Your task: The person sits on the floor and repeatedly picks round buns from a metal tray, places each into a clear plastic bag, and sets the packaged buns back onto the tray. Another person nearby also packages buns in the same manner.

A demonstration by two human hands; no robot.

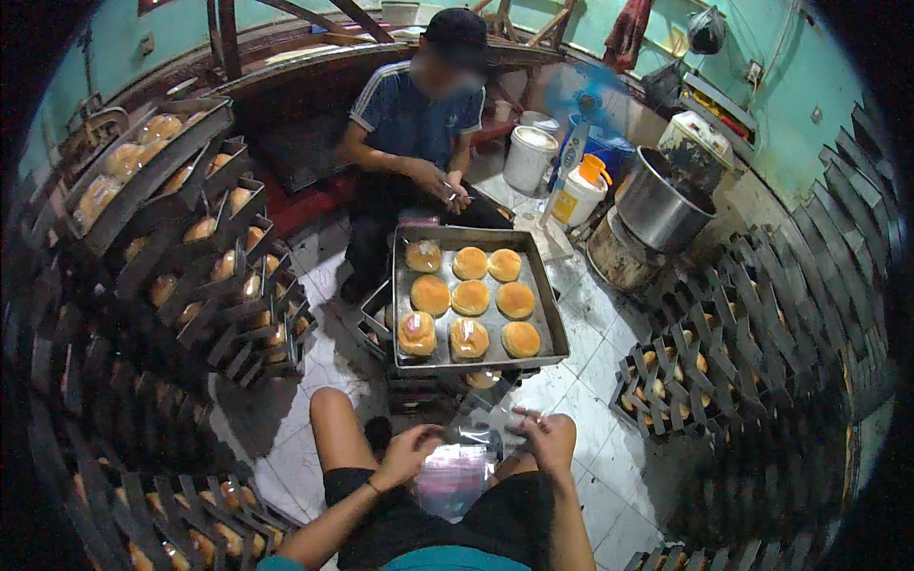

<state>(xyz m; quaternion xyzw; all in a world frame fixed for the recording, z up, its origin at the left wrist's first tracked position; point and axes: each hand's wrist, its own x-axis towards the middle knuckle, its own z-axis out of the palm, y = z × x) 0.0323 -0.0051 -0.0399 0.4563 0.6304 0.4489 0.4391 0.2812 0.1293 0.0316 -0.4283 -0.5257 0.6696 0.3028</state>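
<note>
Over my lap, a clear plastic bag [497, 419] stretches between my two hands. My right hand [550, 440] is closed, pinching the bag's edge between thumb and fingers. My left hand [407, 457] is closed too, its fingertips at the bag's other side. Beneath them, a stack of clear bags with pink print [453, 482] lies on my lap. In front of my knees stands a square metal tray [545, 360] with several round golden buns [470, 297]. At least three of the buns, such as the near-left one [416, 333], are inside clear wrappers.
Across the tray sits a co-worker [419, 124], hands together. Stacked trays of buns rise at the left [205, 228] and right [705, 352]. Behind right are a white bucket [529, 160], an orange-lidded tub [579, 198], a large metal pot [665, 205] and a blue fan [587, 98].
</note>
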